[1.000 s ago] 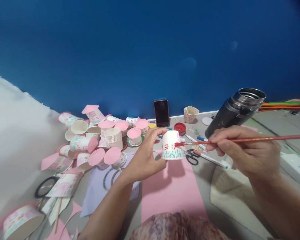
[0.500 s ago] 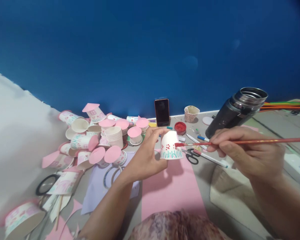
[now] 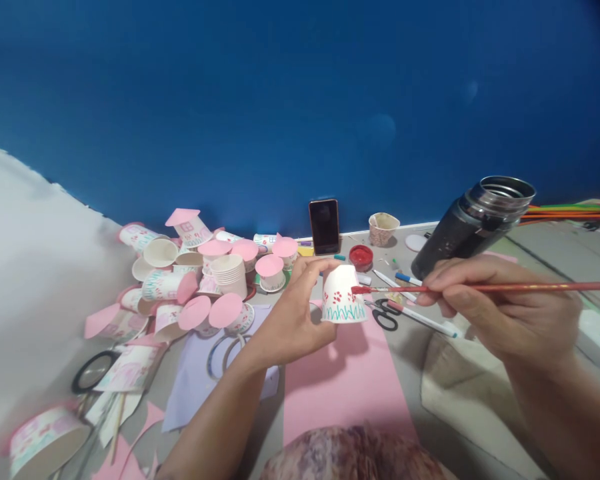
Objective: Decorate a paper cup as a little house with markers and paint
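Observation:
An upside-down white paper cup (image 3: 344, 293), decorated with teal grass strokes and small red flowers, is gripped by my left hand (image 3: 295, 320) above a pink sheet (image 3: 345, 387). My right hand (image 3: 505, 310) pinches a red paintbrush (image 3: 540, 287). The brush's red tip meets the cup's right side. Behind the cup sits an open pot of red paint (image 3: 361, 257). Black-handled scissors (image 3: 384, 315) and several markers lie between my hands.
Many decorated cups with pink paper tops (image 3: 225, 310) crowd the left, around a stack of plain cups (image 3: 229, 275). A phone (image 3: 325, 227) leans on the blue wall. A dark open flask (image 3: 465, 227) stands behind my right hand. Tape rolls lie on lilac paper (image 3: 190, 373).
The cup has turned slightly in my left hand, showing its red flowers a little further right. My right hand and the brush have shifted slightly right and down.

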The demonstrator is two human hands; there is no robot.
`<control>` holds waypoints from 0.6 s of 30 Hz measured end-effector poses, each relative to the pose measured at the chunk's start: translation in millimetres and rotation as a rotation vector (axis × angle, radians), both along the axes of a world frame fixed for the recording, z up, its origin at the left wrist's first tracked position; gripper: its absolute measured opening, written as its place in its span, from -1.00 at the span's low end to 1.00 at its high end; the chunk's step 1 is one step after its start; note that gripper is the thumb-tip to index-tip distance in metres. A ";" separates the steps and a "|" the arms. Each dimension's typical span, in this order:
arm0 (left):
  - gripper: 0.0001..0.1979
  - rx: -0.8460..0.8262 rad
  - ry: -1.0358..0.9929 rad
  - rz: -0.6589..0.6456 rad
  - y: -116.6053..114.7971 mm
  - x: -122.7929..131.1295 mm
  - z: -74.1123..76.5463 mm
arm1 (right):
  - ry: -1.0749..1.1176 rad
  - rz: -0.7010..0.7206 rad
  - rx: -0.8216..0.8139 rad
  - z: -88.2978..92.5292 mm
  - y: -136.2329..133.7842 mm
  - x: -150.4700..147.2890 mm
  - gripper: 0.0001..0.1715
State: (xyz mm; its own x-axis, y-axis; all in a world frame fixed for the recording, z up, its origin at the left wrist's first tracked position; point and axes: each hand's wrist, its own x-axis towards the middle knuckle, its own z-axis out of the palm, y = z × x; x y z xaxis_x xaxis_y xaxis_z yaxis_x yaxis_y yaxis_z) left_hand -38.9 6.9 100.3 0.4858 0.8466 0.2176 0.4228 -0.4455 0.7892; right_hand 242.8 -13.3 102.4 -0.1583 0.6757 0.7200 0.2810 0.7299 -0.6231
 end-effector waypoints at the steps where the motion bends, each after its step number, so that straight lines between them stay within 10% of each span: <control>1: -0.23 0.005 0.001 -0.001 -0.1 0.0 -0.2 | -0.010 0.003 0.001 -0.5 0.3 -0.3 -0.79; 18: -0.28 -0.018 -0.008 0.019 -0.2 2.1 3.1 | -0.058 0.025 -0.029 -3.4 0.4 1.4 -0.85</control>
State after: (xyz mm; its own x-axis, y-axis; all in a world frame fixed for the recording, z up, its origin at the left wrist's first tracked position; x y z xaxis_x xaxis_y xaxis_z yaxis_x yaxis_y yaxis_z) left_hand -36.8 6.7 103.4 0.4682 0.8592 0.2065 0.4243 -0.4236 0.8003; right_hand 244.1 -12.9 99.0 -0.2164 0.6915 0.6892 0.2990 0.7189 -0.6275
